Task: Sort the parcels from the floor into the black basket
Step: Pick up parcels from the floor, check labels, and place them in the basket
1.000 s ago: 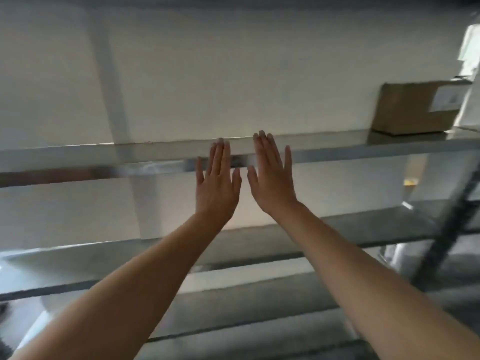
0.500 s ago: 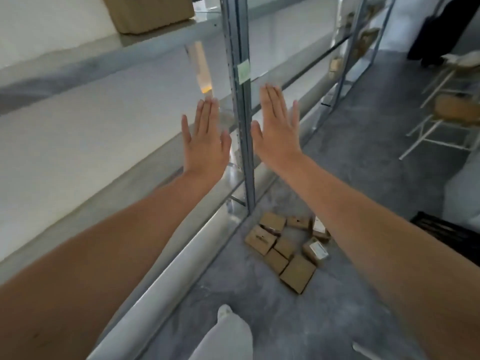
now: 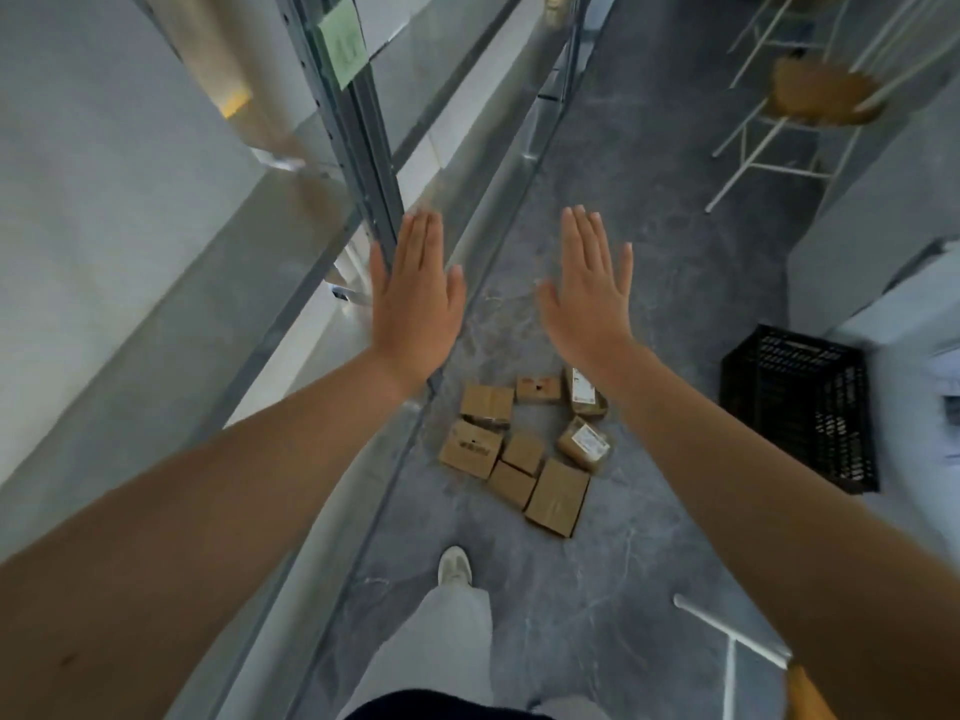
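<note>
Shelving (image 3: 363,148): metal, along the left; its post runs behind the left hand.
Basket (image 3: 800,413): black, on the floor (image 3: 649,252), well right of the parcels.
Parcels (image 3: 519,449): brown boxes clustered on the floor between the forearms; the biggest box's long axis points away from the person.
Hands: left hand (image 3: 415,298) and right hand (image 3: 589,293) are flat and released, wider apart than before.

Your parcels (image 3: 522,452) at 6 o'clock are matt brown cardboard; the basket (image 3: 795,407) at 3 is black plastic lattice; the rack (image 3: 356,122) at 11 is shiny metal.
</note>
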Action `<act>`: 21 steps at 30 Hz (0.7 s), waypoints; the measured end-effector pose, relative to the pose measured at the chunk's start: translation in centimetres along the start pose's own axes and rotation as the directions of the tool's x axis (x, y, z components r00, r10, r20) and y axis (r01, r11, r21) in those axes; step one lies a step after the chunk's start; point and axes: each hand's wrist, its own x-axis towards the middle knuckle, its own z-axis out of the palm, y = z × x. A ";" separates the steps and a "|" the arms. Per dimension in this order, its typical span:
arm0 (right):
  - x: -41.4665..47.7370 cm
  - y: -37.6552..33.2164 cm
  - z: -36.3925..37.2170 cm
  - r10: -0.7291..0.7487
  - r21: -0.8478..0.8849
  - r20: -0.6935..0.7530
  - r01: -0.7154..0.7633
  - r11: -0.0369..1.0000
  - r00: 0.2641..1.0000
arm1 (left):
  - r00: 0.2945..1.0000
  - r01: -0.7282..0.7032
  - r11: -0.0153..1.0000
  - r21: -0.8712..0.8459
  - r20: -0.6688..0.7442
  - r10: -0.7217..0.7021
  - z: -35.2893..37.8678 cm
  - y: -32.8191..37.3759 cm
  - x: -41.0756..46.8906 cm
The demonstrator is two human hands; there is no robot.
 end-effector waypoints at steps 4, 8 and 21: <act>1.7 1.4 3.6 0.120 -0.005 0.055 -0.120 0.993 0.991 | 0.995 -0.021 1.000 0.010 0.102 0.020 3.2 -3.4 3.9; 1.8 4.5 7.0 0.239 -0.020 0.129 -0.238 0.971 0.962 | 0.981 0.016 1.000 -0.004 0.194 -0.015 8.1 -4.1 5.9; -2.4 22.1 26.7 0.547 -0.117 0.424 -0.556 0.823 0.722 | 0.820 0.248 0.954 -0.171 0.562 -0.113 34.9 -5.9 -0.2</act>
